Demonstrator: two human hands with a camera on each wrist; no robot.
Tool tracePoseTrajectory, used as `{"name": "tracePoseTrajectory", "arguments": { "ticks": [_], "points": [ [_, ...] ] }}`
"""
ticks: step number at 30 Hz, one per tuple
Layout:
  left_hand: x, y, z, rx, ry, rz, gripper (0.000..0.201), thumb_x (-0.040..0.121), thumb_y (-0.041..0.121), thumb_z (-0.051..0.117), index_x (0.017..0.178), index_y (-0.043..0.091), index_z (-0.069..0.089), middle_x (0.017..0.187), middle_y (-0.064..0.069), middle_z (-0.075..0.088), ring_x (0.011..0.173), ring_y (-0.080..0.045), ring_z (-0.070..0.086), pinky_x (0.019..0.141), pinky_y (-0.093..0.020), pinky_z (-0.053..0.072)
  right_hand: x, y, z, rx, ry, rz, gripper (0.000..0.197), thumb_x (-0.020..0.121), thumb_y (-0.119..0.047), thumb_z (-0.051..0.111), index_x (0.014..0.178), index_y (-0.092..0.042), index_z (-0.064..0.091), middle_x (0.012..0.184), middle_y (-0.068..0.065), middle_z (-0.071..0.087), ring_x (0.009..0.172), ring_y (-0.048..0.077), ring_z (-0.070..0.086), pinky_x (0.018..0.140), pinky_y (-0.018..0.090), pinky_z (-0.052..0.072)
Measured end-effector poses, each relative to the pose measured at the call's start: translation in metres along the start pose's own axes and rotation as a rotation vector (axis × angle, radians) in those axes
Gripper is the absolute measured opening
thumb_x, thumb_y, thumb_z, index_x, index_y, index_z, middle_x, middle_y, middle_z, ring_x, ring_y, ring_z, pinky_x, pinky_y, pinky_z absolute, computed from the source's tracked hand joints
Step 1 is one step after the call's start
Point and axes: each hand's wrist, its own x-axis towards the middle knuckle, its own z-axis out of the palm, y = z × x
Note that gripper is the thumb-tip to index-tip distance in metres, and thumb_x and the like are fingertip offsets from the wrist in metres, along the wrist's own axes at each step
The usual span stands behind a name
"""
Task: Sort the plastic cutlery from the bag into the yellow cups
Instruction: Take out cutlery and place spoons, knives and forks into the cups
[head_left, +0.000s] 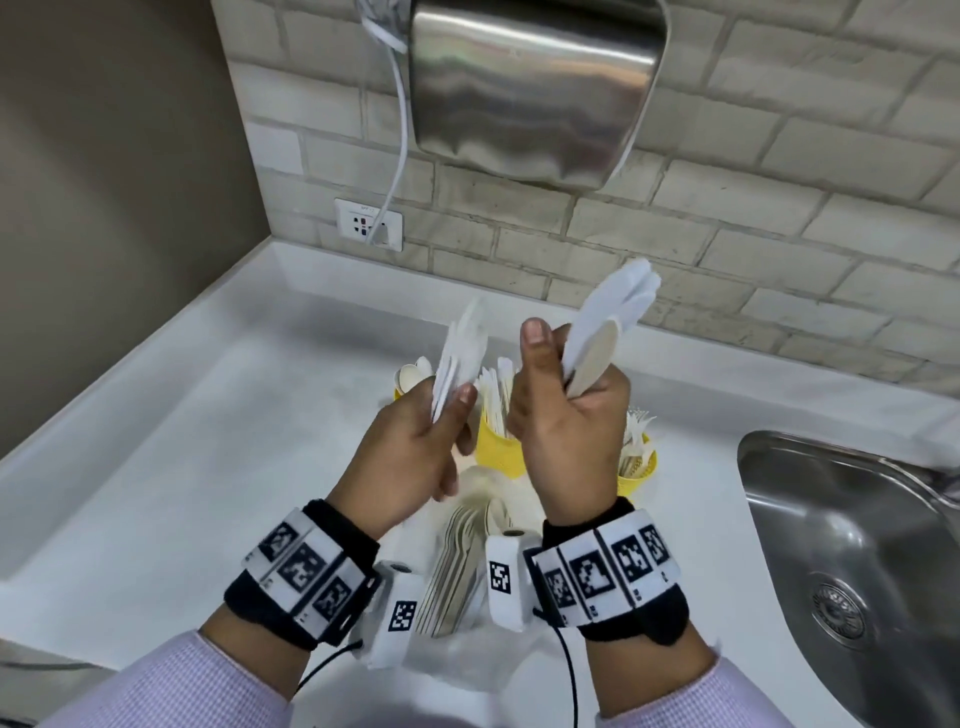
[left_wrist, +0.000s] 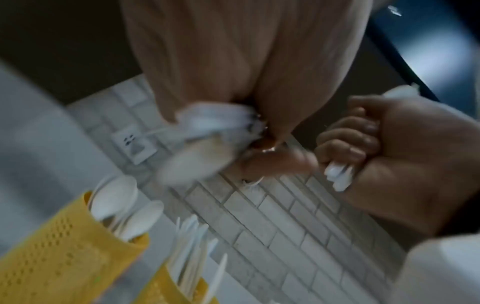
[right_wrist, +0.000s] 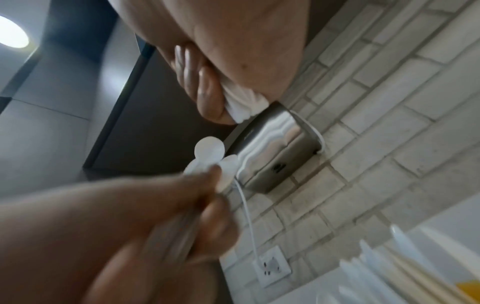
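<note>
Cutlery still waits in the bag (head_left: 457, 639) nearest me on the desk (head_left: 156, 467). Above it my left hand (head_left: 415, 447) pinches a bundle of spoons (head_left: 460, 358), and my right hand (head_left: 566, 415) clenches a second bundle (head_left: 608, 322), long axes tilted up and away. Yellow cups (head_left: 498, 447) stand just beyond, the spoon cup (head_left: 402, 387) far left, nearer my left hand.

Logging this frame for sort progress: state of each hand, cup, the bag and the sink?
left hand: holds a bunch of white cutlery, raised
right hand: grips a second bunch, raised
left cup: holds spoons
middle cup: upright, filled with white cutlery
right cup: holds forks
bag: lying open, cutlery still inside
sink: nothing visible inside
</note>
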Motion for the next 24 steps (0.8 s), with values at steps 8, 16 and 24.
{"name": "tracePoseTrajectory", "arguments": {
  "ticks": [8, 16, 24],
  "points": [
    [0.002, -0.01, 0.004, 0.725, 0.229, 0.304, 0.027, 0.102, 0.051, 0.047, 0.112, 0.027, 0.045, 0.089, 0.006, 0.063, 0.072, -0.029, 0.062, 0.055, -0.036, 0.045, 0.018, 0.009, -0.018, -0.403, -0.032, -0.006, 0.008, 0.092, -0.024, 0.072, 0.094, -0.023, 0.064, 0.066, -0.017, 0.061, 0.063, 0.006, 0.059, 0.066, 0.024, 0.047],
    [0.003, -0.012, 0.004, 0.702, 0.169, 0.32, 0.047, 0.1, 0.069, 0.029, 0.111, 0.026, 0.042, 0.099, 0.006, 0.065, 0.081, -0.033, 0.064, 0.062, -0.04, 0.049, 0.009, 0.021, -0.016, -0.459, -0.041, -0.022, 0.015, 0.093, -0.026, 0.073, 0.089, -0.039, 0.067, 0.097, -0.003, 0.058, 0.091, 0.001, 0.064, 0.08, 0.007, 0.044],
    [0.005, -0.015, 0.003, 0.73, 0.154, 0.303, 0.042, 0.101, 0.063, 0.027, 0.115, 0.026, 0.041, 0.102, 0.003, 0.067, 0.081, -0.037, 0.062, 0.061, -0.038, 0.044, 0.015, 0.015, -0.016, -0.414, 0.141, 0.004, 0.021, 0.092, -0.024, 0.073, 0.086, -0.042, 0.064, 0.105, -0.006, 0.053, 0.097, 0.008, 0.063, 0.092, 0.018, 0.047]
  ]
}}
